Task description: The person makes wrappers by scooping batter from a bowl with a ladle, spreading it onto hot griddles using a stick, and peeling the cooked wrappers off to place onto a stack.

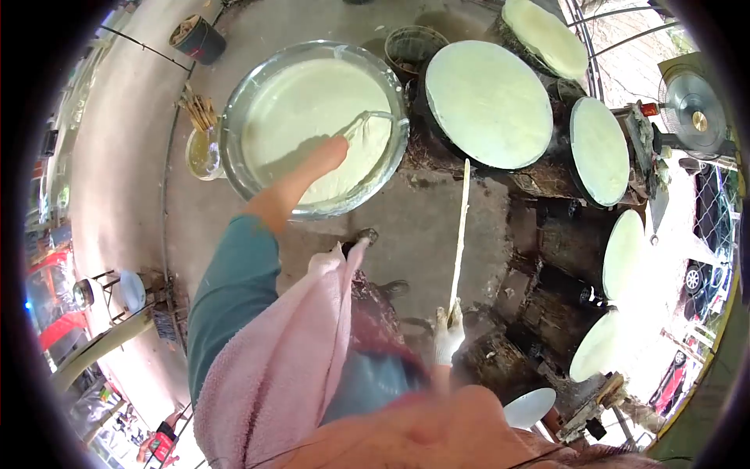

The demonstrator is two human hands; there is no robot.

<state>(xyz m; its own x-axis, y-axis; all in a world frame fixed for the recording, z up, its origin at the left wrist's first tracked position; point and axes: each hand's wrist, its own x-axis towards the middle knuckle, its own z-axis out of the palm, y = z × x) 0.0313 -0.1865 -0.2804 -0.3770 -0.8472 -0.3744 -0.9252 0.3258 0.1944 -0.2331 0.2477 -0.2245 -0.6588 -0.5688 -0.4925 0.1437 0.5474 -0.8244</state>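
Observation:
My left hand [337,151] reaches over a wide metal basin [234,156] of pale, creamy batter [293,109]. Its fingers are hidden in a whitish, batter-coated area, with a thin curved edge just beyond them; I cannot make out what they hold. Lower and to the right, my right hand [448,334], in a whitish glove, is closed around the lower end of a long, pale stick [462,234]. The stick's far tip points up toward a large round griddle surface [490,104] covered with a pale sheet. A pink towel [285,359] hangs beside my left arm.
Several more pale-covered rounds [599,151] curve down the right side above dark stoves [574,234]. A fan [694,113] stands at the far right. Left of the basin are a small container [204,154] with sticks and a dark bucket [198,41]. Another bucket [414,48] adjoins the basin.

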